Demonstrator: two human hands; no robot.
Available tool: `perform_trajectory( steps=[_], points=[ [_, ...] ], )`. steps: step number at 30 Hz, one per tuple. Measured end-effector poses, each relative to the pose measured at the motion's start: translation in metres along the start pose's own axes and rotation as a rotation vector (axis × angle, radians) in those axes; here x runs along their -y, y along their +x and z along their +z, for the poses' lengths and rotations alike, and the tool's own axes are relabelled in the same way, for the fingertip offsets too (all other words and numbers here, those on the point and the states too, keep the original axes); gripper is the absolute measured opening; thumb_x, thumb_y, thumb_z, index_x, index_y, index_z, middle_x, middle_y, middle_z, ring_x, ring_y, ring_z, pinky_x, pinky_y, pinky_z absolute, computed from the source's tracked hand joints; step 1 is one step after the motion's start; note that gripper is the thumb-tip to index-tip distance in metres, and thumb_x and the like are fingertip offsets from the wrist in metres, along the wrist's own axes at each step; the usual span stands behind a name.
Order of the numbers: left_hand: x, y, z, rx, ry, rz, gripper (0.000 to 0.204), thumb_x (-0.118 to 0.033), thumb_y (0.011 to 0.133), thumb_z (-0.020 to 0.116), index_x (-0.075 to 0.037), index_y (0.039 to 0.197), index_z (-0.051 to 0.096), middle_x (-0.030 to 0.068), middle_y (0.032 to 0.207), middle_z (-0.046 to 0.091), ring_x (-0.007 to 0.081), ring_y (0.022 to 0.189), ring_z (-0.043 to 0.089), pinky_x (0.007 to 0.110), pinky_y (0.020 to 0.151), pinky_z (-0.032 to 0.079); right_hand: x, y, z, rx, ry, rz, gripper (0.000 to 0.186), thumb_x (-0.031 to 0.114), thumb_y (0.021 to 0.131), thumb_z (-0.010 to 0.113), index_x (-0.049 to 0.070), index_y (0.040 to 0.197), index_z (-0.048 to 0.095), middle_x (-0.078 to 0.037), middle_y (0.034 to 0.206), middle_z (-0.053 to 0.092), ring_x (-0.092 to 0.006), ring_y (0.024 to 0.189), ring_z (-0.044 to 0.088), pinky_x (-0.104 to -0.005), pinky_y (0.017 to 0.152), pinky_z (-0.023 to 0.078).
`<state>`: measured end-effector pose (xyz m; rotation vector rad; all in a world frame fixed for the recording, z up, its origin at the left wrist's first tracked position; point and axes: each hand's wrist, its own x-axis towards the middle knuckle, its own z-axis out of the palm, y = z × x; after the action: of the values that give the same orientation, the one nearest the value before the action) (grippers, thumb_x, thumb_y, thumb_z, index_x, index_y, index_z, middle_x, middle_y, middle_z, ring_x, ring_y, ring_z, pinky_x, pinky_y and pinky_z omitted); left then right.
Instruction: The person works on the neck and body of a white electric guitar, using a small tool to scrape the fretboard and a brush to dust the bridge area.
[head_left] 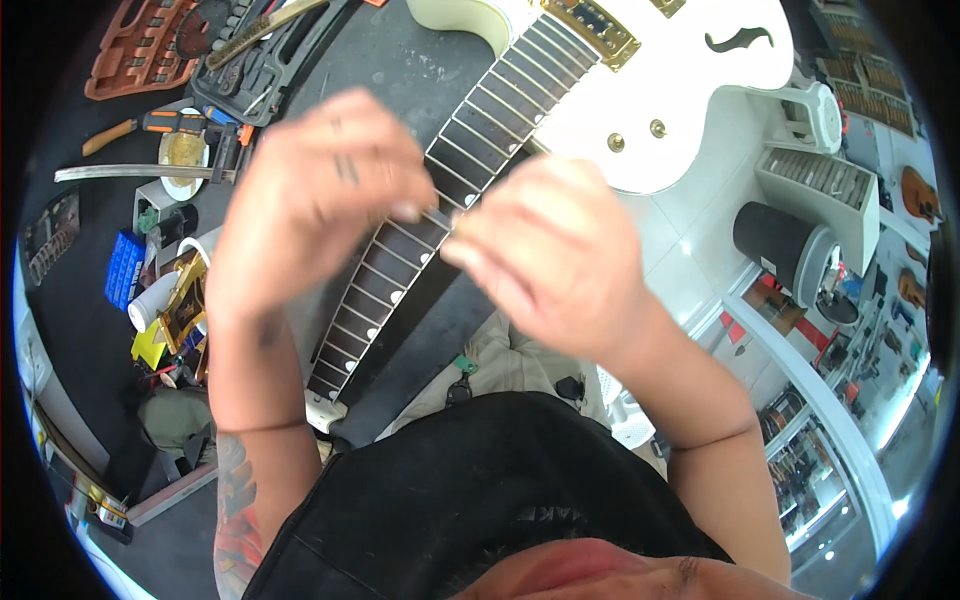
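A white hollow-body electric guitar (690, 90) lies on a dark workbench (400, 70), its dark fretboard (470, 150) with pale dot inlays running toward me. My left hand (310, 200) and my right hand (550, 255) hover over the middle of the neck, fingertips pinched toward each other just above the frets. Whether they pinch something thin such as a string is too small to tell. The lower end of the neck (325, 405) shows a cream-coloured tip near my left forearm.
An orange tool case (140, 50) and a black socket tray (265, 55) sit at the far left of the bench. A saw blade (130, 172), a blue box (124, 268), a white cup (152, 300) and small clutter line the left edge. A black cylinder (780, 245) stands on white shelving at right.
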<state>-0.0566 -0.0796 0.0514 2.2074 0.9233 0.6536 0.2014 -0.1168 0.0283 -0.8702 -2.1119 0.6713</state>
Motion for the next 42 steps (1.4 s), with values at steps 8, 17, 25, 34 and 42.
perform_trajectory(
  steps=[8,17,25,34,42],
  points=[
    [-0.122,-0.062,0.094,0.082,-0.245,-0.441,0.020,0.006,0.086,0.079,-0.002,0.104,0.082,0.0113,0.100,0.075,0.0354,0.095,0.072,0.045,0.086,0.060,0.019,-0.105,-0.033,0.306,0.395,0.197,0.024,0.017,0.092,0.090,0.003,0.105,0.076,-0.009,0.095,0.070,-0.0293,0.087,0.067,-0.0410,0.079,0.050],
    [-0.114,-0.097,0.224,-0.127,-0.218,-0.812,0.027,0.006,0.092,0.061,0.002,0.116,0.074,0.0222,0.109,0.075,0.0445,0.108,0.071,0.053,0.097,0.057,-0.022,-0.185,-0.037,0.501,0.289,0.563,0.020,0.020,0.100,0.082,0.003,0.107,0.077,-0.013,0.099,0.074,-0.0311,0.092,0.077,-0.0439,0.078,0.060],
    [-0.096,-0.090,0.229,-0.116,-0.243,-0.851,0.028,0.001,0.085,0.062,0.003,0.107,0.078,0.0229,0.105,0.077,0.0423,0.095,0.075,0.047,0.086,0.059,-0.003,-0.132,-0.091,0.354,0.318,0.308,0.016,0.009,0.093,0.085,0.006,0.105,0.076,-0.010,0.096,0.071,-0.0294,0.087,0.071,-0.0426,0.079,0.055],
    [-0.107,-0.072,0.236,-0.105,-0.337,-0.947,0.024,0.004,0.087,0.062,0.003,0.106,0.077,0.0181,0.097,0.074,0.0329,0.088,0.072,0.042,0.081,0.057,0.074,-0.048,-0.177,0.467,0.253,-0.277,0.017,0.007,0.084,0.082,0.006,0.100,0.074,-0.009,0.091,0.071,-0.0316,0.081,0.069,-0.0421,0.072,0.054],
    [-0.134,-0.036,0.131,-0.244,-0.228,-0.657,0.016,0.008,0.093,0.069,0.004,0.107,0.075,0.0131,0.099,0.072,0.0253,0.093,0.071,0.036,0.084,0.057,0.056,-0.043,-0.152,0.530,0.297,-0.115,0.014,0.002,0.084,0.076,0.004,0.097,0.073,-0.011,0.086,0.071,-0.0326,0.076,0.071,-0.0422,0.067,0.057]
  ],
)
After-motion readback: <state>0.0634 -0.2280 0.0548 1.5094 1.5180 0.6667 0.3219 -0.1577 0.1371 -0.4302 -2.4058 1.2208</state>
